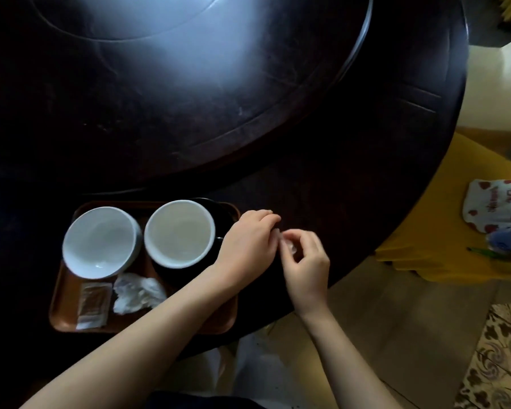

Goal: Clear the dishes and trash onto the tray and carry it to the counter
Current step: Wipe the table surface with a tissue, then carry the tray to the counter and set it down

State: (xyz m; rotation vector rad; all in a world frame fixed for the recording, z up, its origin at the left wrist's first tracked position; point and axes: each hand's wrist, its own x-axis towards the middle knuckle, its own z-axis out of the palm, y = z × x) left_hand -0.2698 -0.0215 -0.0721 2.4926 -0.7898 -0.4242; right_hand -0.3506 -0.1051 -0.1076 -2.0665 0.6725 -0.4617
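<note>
A brown tray point(60, 305) lies on the dark round table near its front edge. On it stand a white bowl point(101, 242) at the left and a second white bowl point(179, 233) set on a black plate point(219, 214). A crumpled white napkin point(137, 293) and a small brown packet point(93, 305) lie at the tray's front. Just right of the tray, my left hand point(245, 246) and my right hand point(304, 264) meet over the table. Both pinch a small clear wrapper point(289, 246); most of it is hidden by fingers.
The dark table point(337, 172) carries a large raised turntable point(189, 84) behind the tray. To the right, beyond the table's edge, is a yellow-covered seat point(469, 255) with a white and red bag point(496, 208). A tan floor and patterned mat point(502, 364) lie below.
</note>
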